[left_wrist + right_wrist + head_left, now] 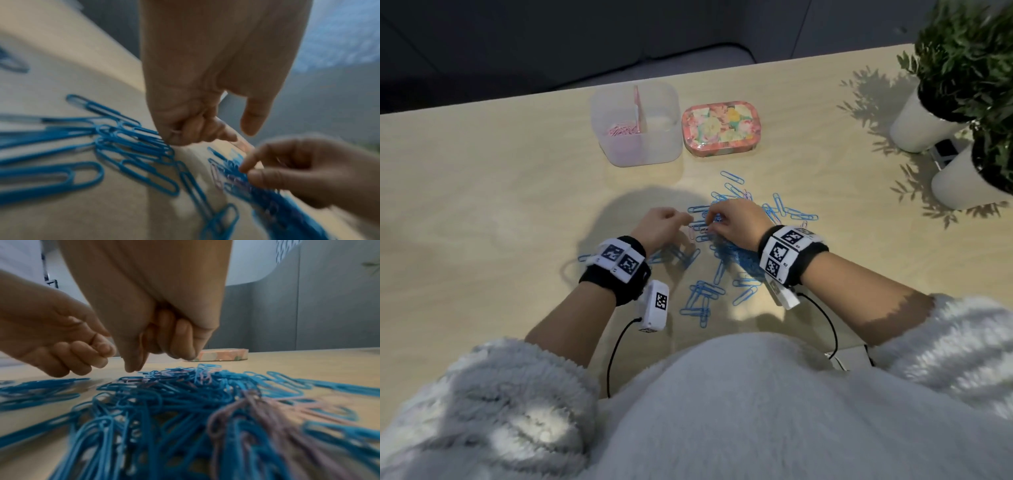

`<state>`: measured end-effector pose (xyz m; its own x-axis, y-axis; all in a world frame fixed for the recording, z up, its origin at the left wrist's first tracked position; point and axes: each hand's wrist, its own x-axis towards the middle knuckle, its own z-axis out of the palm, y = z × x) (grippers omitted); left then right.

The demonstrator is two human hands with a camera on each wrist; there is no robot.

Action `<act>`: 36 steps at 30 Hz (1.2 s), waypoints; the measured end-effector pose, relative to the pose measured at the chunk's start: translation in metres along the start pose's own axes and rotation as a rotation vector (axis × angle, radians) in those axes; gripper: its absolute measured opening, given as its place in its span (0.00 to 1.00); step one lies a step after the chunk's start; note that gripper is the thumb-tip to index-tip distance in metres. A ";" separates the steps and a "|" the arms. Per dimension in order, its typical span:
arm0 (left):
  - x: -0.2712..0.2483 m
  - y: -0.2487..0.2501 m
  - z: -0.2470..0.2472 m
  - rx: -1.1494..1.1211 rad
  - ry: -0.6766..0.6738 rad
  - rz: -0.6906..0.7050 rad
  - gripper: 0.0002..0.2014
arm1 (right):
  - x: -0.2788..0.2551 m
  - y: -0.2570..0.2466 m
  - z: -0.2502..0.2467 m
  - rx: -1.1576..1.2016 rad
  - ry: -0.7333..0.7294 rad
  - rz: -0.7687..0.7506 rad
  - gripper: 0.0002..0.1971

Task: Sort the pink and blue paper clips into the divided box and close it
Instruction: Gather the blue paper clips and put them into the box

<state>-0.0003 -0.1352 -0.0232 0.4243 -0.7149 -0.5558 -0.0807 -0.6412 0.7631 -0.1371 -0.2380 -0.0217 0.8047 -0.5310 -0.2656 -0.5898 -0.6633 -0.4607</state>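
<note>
Hands meet over the blue paper clips, near of the divided box: left hand curled, right hand curled, their holds unreadable. Only the right wrist view reveals pink paper clips among them.

The head camera looks steeply down from above at the table, taking in both forearms. Each wrist camera sits low and very close, facing along its own hand across the paper clips (both pictures blurred, probably by motion). All three views share that scattered pile.
</note>
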 end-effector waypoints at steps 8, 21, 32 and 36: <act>0.002 -0.008 0.016 0.586 0.186 0.163 0.11 | 0.014 0.007 0.000 0.087 -0.016 0.079 0.03; 0.002 -0.004 -0.008 0.152 0.070 0.065 0.08 | -0.012 0.026 -0.012 0.703 -0.045 0.180 0.04; 0.009 0.017 0.015 0.057 -0.098 -0.025 0.10 | -0.011 0.014 -0.004 -0.211 -0.134 -0.118 0.05; 0.004 0.015 0.026 0.313 -0.113 0.128 0.11 | -0.014 0.029 -0.019 0.477 0.086 0.085 0.12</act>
<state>-0.0236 -0.1550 -0.0222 0.2914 -0.8102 -0.5086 -0.4065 -0.5862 0.7008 -0.1670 -0.2594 -0.0153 0.7350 -0.6273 -0.2575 -0.5394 -0.3109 -0.7826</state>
